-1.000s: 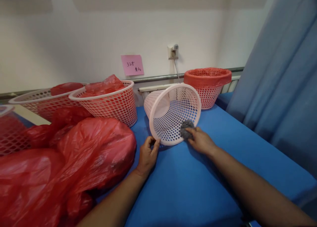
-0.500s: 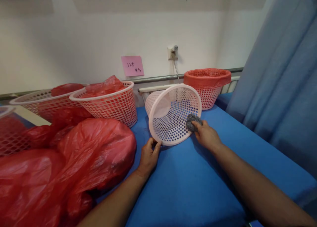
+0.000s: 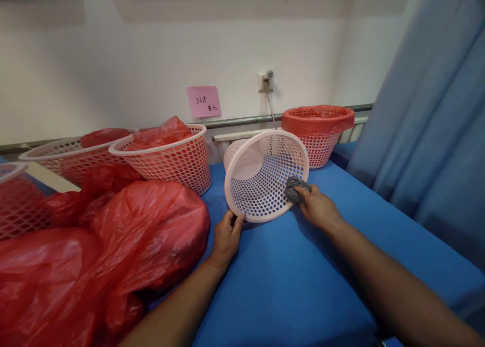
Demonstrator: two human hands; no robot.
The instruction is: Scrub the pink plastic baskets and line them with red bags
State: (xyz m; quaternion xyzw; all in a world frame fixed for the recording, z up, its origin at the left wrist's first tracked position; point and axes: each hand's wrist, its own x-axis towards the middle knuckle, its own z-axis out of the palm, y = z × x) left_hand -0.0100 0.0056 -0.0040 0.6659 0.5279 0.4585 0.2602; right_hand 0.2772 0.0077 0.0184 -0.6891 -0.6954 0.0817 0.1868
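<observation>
— Blue counter (image 3: 288,276) under a white wall, with a curtain (image 3: 428,109) on the right. What is each hand on?
— Fingers of the left hand (image 3: 226,236) pinch the near rim of the pink basket (image 3: 257,198), which lies tipped on its side at mid-counter, mouth toward us.
— And the right hand (image 3: 320,208)?
— Its fingers are closed round a grey scouring pad (image 3: 295,189), pressed to the mesh just inside the basket's right rim. Red bags (image 3: 125,236) are heaped near, at left.
</observation>
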